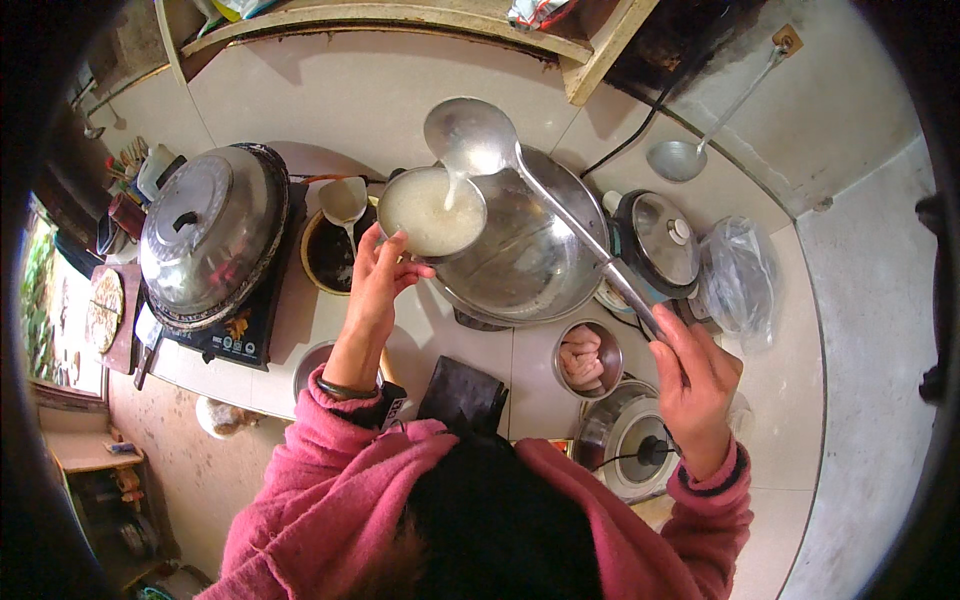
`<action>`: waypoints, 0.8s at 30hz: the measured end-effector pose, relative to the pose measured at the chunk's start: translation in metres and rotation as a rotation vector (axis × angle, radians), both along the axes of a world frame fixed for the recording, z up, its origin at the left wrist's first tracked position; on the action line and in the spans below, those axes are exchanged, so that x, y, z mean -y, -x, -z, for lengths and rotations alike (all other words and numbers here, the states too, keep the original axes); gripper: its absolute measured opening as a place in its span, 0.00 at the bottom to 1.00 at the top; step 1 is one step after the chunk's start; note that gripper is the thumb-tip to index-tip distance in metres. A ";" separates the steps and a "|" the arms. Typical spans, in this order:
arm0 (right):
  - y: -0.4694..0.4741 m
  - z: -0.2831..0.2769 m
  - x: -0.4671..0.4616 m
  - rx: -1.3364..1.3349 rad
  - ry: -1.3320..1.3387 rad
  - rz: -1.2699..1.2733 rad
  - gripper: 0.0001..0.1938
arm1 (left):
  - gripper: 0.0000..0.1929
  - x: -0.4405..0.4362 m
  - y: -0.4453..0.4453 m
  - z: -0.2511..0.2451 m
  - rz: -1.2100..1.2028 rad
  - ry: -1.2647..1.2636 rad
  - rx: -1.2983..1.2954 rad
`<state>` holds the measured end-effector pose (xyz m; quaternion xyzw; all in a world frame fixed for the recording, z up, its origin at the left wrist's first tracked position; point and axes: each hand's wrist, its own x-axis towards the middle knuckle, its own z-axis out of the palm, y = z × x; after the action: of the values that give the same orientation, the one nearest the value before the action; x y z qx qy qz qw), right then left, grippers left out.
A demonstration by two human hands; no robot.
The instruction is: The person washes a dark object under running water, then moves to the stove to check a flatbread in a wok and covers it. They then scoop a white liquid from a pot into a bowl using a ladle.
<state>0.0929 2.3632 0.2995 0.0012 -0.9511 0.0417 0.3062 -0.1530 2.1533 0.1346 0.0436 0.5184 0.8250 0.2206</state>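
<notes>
My left hand point(379, 274) grips a metal bowl point(439, 255) by its near-left rim, and a pale, cloudy liquid point(420, 210) fills most of it. My right hand point(697, 375) holds the long handle of a large metal ladle point(469, 135). The ladle is tipped over the bowl, and a whitish stream runs from its lip into the liquid. Under and to the right of both is a wide metal wok point(517, 262), with only a shallow wet layer visible at its bottom. Left of the bowl, a smaller ladle point(343, 201) rests in a pot of dark liquid point(330, 255).
A domed lid point(202, 225) covers a pan on an induction cooker point(232, 341) at left, beside a cleaver point(146, 345). A bowl of raw meat point(589, 360), a rice cooker point(664, 240) and a plastic bag point(742, 277) stand at right. A ladle point(679, 160) hangs on the wall.
</notes>
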 end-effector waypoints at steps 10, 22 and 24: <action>-0.002 0.020 0.000 0.066 0.449 0.065 0.16 | 0.30 -0.001 0.006 0.010 -0.012 0.008 -0.008; 0.053 0.135 -0.082 0.204 -0.018 0.319 0.14 | 0.29 0.008 0.010 0.010 -0.066 0.014 -0.012; 0.060 0.139 -0.075 0.229 -0.060 0.249 0.14 | 0.27 0.009 0.010 0.009 -0.061 -0.004 -0.015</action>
<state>0.0324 2.4379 0.1608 -0.1121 -0.9733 -0.0250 0.1985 -0.1632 2.1440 0.1252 0.0345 0.5195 0.8320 0.1914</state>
